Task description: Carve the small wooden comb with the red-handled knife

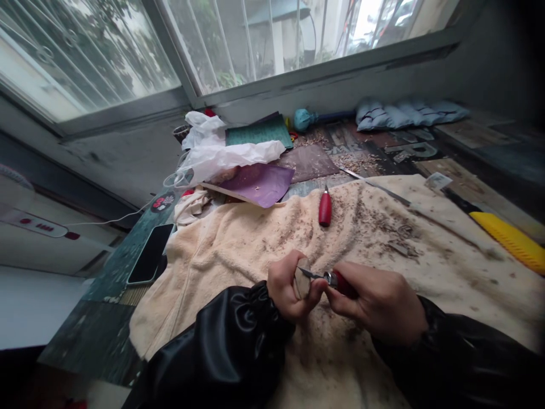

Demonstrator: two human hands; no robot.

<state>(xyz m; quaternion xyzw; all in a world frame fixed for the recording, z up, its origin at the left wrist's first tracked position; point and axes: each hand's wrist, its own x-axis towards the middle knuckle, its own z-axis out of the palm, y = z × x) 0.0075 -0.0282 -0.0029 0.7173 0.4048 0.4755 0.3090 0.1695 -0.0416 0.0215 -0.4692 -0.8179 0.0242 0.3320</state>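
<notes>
In my left hand is a small pale piece, likely wood, with the fingers wrapped round it. My right hand grips a carving knife by its red handle. Its short dark blade points left and lies against the pale piece. My left thumb is close to the knife's metal collar. Most of the piece is hidden by the fingers. Beyond both hands a second red-handled carving tool rests on the cream towel, its tip pointing away from me.
Dark shavings litter the towel. A long thin metal tool lies at the right, near a yellow-handled tool. Purple sandpaper-like sheet and white plastic bag sit at the back left. A phone lies left, below the window.
</notes>
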